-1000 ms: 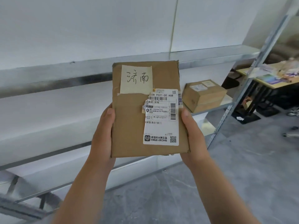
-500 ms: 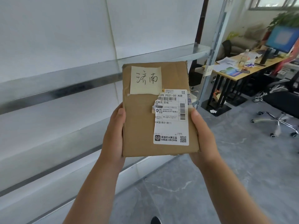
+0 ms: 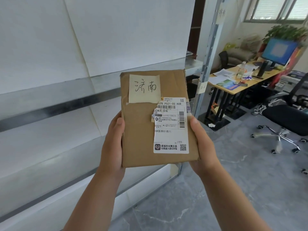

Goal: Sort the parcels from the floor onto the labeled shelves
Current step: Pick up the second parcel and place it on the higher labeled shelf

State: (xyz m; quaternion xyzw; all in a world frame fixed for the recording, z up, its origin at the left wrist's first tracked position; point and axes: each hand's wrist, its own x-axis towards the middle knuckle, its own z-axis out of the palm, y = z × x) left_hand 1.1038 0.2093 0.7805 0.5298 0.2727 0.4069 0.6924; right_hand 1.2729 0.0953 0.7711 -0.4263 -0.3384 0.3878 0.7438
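A flat brown cardboard parcel (image 3: 141, 130) stands upright in front of me, held between both hands. It carries a pale yellow handwritten note at its top and a white shipping label on its right half. My left hand (image 3: 113, 145) grips its left edge with the thumb on the front. My right hand (image 3: 202, 145) grips the right edge the same way. Behind it run the metal shelves (image 3: 55, 112) with white backing. Paper labels (image 3: 222, 14) are stuck on the shelf upright (image 3: 209, 52).
To the right stand a wooden desk (image 3: 240, 85) with papers and a monitor (image 3: 279, 51), and a black office chair (image 3: 286, 120) on wheels. The grey marbled floor (image 3: 233, 189) spreads out below and to the right.
The view has swung right along the shelving: the box seen on a shelf earlier is out of sight, and the desk, monitor and chair have come in. Both hands keep their hold on the parcel.
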